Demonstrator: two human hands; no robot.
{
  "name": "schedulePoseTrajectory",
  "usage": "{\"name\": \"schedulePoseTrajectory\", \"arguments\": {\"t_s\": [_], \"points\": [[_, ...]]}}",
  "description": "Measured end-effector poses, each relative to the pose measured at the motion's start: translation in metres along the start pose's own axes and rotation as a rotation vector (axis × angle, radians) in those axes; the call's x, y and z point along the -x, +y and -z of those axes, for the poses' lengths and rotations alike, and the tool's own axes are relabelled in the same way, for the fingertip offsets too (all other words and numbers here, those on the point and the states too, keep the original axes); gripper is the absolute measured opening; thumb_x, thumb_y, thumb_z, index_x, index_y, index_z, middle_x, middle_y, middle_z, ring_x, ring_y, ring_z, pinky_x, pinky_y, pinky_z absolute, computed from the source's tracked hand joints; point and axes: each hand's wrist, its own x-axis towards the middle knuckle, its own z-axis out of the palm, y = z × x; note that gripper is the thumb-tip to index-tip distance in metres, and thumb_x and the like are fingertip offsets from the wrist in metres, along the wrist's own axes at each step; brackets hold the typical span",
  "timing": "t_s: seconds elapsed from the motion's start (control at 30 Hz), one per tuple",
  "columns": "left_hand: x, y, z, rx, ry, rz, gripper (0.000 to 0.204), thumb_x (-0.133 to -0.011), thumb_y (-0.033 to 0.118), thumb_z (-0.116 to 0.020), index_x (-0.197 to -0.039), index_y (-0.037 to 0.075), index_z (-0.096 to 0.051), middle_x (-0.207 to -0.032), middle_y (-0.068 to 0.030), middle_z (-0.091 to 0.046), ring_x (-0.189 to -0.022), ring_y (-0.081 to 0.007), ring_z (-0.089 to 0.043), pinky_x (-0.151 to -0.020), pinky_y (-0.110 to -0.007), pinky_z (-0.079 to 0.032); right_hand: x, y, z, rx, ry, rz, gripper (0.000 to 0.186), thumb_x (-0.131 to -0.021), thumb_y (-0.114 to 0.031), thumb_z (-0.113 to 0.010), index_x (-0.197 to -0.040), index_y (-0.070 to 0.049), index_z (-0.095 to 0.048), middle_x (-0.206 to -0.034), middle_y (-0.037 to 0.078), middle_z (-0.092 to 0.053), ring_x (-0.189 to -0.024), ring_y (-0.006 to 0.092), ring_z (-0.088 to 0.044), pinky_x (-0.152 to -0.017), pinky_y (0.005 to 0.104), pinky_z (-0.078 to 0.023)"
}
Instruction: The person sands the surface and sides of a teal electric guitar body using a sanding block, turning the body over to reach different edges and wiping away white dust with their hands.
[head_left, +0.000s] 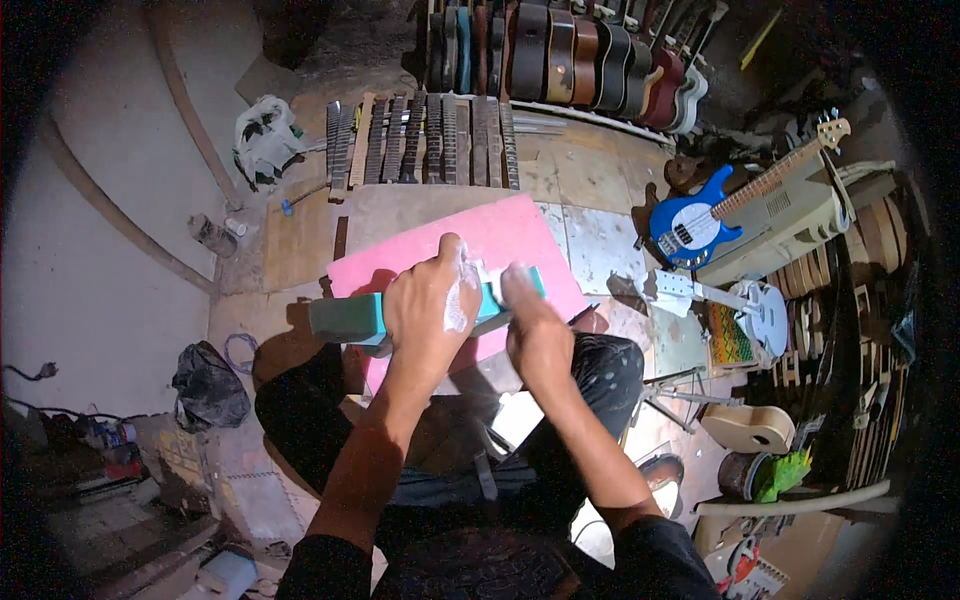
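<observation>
Guitars and guitar parts crowd this dim workshop: a row of finished-looking guitars [575,60] stands on a rack at the far side, and slotted necks [433,140] lie side by side on the floor [600,240] in front of it. To the right, a blue bass [697,222] leans against a pale box-like case [775,225], with a pale guitar [765,315] and a bare wooden guitar body [748,428] nearer the person.

Straight ahead of the seated person lies a pink sheet [520,228], set askew above the knees; whether the lap or a low support bears it cannot be told. Across the sheet lies a teal block [345,318], its left end jutting past the sheet's edge and its right end showing beyond the hands. The left hand [432,300] has its grip closed over the block's middle, and white residue coats its thumb side. The right hand [540,335] is blurred near the block's right part, beside a small white patch [493,283]; whether its grip is closed on that patch cannot be told.

Judging by the residue, the handwork on the block appears under way rather than just starting. How much is done or left is unclear, since the hands hide most of the block's upper face.
</observation>
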Motion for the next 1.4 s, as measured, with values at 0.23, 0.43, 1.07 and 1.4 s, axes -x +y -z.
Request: {"name": "schedulePoseTrajectory", "arguments": {"t_s": [0.23, 0.43, 1.07, 1.4], "points": [[0.000, 0.002, -0.003, 0.080, -0.005, -0.015, 0.017, -0.098, 0.017, -0.061, -0.111, 0.007, -0.060, -0.074, -0.0272, -0.069, -0.072, -0.0489, -0.071, -0.061, -0.057, -0.054, 0.018, -0.014, -0.011, -0.228, -0.051, -0.020, 0.074, -0.079, 0.010, -0.058, -0.153, 0.000, -0.051, -0.157, 0.024, -0.051, -0.130, 0.0458, -0.061, -0.108, 0.0462, -0.054], [-0.001, 0.005, -0.002, -0.068, -0.034, 0.007, 0.018, -0.098, 0.018, -0.061, -0.114, 0.010, -0.061, -0.074, -0.0266, -0.069, -0.072, -0.0492, -0.070, -0.062, -0.058, -0.054, 0.018, -0.030, -0.023, -0.283, 0.039, -0.068, 0.075, -0.081, 0.011, -0.056, -0.155, 0.001, -0.048, -0.158, 0.025, -0.049, -0.134, 0.0439, -0.059, -0.110, 0.0443, -0.053], [-0.007, -0.077, 0.021, -0.111, -0.044, -0.235, 0.014, -0.104, 0.015, -0.057, -0.112, 0.012, -0.068, -0.073, -0.0180, -0.065, -0.062, -0.0303, -0.071, -0.056, -0.044, -0.051, -0.001, -0.009, 0.055, -1.576, 0.175, -0.695, 0.062, -0.090, -0.004, -0.061, -0.151, 0.002, -0.051, -0.082, 0.003, -0.059, -0.058, 0.0084, -0.049, -0.058, 0.0267, -0.048], [0.001, -0.084, 0.050, 0.147, -0.061, -0.041, 0.029, -0.093, 0.021, -0.075, -0.118, 0.008, -0.069, -0.097, -0.0129, -0.077, -0.075, -0.0274, -0.077, -0.067, -0.037, -0.058, 0.015, -0.024, 0.013, -1.223, -0.106, -0.515, 0.056, -0.095, -0.006, -0.075, -0.148, 0.001, -0.058, -0.150, 0.013, -0.059, -0.140, 0.0209, -0.053, -0.121, 0.0362, -0.036]]}}
